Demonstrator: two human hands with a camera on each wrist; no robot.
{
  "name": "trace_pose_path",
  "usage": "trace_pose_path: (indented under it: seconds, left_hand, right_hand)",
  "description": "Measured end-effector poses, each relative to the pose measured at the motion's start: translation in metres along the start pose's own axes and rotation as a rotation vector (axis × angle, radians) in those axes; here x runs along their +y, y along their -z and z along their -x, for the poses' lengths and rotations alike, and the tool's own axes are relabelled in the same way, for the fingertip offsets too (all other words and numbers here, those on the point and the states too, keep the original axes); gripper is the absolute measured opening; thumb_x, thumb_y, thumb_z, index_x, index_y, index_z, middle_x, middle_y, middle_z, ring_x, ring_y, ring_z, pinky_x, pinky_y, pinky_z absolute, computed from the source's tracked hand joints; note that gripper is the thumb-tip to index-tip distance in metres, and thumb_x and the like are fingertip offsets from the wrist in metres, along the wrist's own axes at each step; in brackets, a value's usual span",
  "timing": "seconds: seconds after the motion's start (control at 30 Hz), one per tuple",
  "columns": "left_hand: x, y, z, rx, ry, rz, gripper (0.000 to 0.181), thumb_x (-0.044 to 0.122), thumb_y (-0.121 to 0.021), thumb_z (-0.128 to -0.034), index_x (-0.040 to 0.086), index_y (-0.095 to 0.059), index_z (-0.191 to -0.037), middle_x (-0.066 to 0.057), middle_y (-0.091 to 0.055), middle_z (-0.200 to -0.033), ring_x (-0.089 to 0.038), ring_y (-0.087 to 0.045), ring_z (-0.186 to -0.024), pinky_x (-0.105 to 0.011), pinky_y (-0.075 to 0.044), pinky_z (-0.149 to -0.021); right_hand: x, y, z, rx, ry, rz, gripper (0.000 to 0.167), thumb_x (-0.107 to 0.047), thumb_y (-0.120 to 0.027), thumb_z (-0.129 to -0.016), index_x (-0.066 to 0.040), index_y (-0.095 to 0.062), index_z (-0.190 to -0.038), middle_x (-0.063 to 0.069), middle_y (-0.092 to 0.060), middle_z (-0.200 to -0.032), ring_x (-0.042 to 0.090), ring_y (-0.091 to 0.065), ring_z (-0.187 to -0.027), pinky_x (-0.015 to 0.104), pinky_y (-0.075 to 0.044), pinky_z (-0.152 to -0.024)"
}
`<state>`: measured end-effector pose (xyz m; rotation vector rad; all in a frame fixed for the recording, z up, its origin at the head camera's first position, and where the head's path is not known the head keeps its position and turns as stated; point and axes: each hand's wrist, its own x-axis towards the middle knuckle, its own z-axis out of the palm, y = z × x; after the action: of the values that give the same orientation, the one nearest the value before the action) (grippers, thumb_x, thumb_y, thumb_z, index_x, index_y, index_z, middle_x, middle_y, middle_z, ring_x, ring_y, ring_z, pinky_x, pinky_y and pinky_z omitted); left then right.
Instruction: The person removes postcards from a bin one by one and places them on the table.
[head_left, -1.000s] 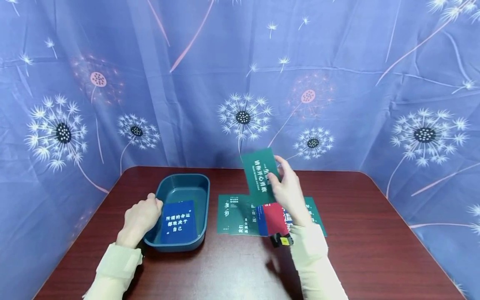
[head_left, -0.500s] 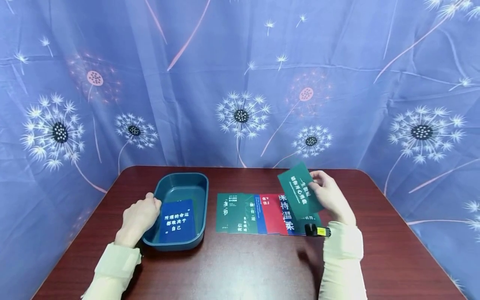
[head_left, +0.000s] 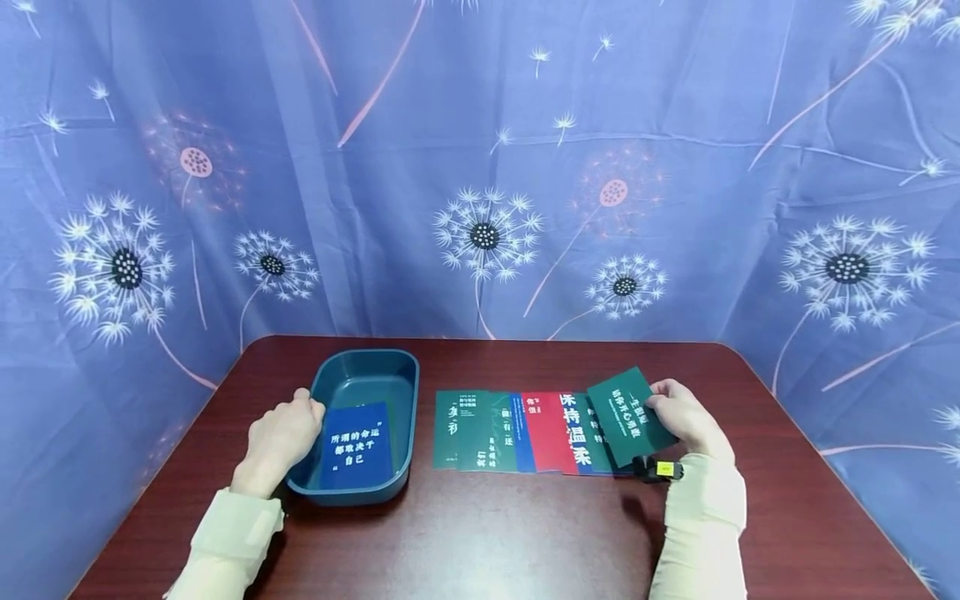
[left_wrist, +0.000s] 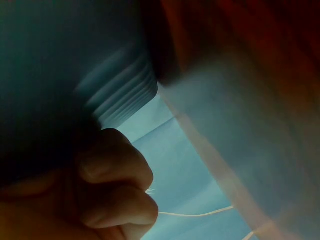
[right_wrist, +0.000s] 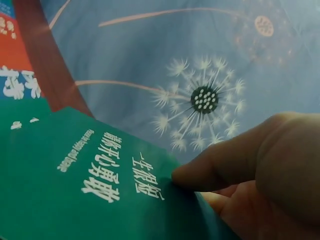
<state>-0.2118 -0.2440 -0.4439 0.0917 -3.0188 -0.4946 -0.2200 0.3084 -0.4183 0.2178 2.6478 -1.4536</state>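
My right hand point(head_left: 688, 418) pinches a green card point(head_left: 630, 414) with white lettering by its right edge, thumb on top, as the right wrist view also shows. The card is tilted over the right end of a row of overlapping cards. In that row lie green cards point(head_left: 480, 450), a red card point(head_left: 546, 433) and a blue-and-white lettered card point(head_left: 576, 442). At the left, my left hand point(head_left: 281, 437) grips the left rim of a dark teal plastic bin point(head_left: 412, 417). Inside the bin lies a blue card point(head_left: 355, 462) with white lettering. Curled fingers point(left_wrist: 120, 160) show against the bin's wall in the left wrist view.
The bin and cards stand on a dark reddish wooden table point(head_left: 480, 533). Behind it hangs a blue curtain point(head_left: 390, 208) printed with dandelions. A small black device with a yellow label point(head_left: 663, 469) sits at my right wrist.
My right hand has carried the green card to the right and down, from above the row's middle to its right end. The left hand stays on the bin's rim.
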Motion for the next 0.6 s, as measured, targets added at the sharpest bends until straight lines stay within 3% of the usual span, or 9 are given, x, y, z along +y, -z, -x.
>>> trace_pose_path:
  seconds: [0.33, 0.6]
  left_hand:
    - [0.001, 0.000, 0.002, -0.015, -0.009, -0.002, 0.037, 0.026, -0.034, -0.1012, -0.007, -0.049, -0.104, -0.028, -0.059, -0.084, -0.041, -0.058, -0.070, -0.060, -0.048, -0.065]
    - [0.002, 0.001, 0.002, -0.025, 0.003, 0.011, 0.038, 0.025, -0.034, -0.1015, -0.009, -0.047, -0.109, -0.025, -0.058, -0.081, -0.038, -0.057, -0.068, -0.059, -0.048, -0.065]
  right_hand:
    - [0.016, -0.009, 0.003, 0.023, -0.123, -0.088, 0.016, -0.011, -0.038, -0.098, 0.004, -0.038, -0.104, 0.023, -0.045, -0.101, 0.023, -0.056, -0.071, 0.039, -0.054, -0.059]
    - [0.021, -0.004, -0.001, 0.051, -0.112, 0.030, 0.015, -0.012, -0.046, -0.094, 0.001, -0.043, -0.087, 0.016, -0.051, -0.084, 0.019, -0.057, -0.060, 0.033, -0.052, -0.055]
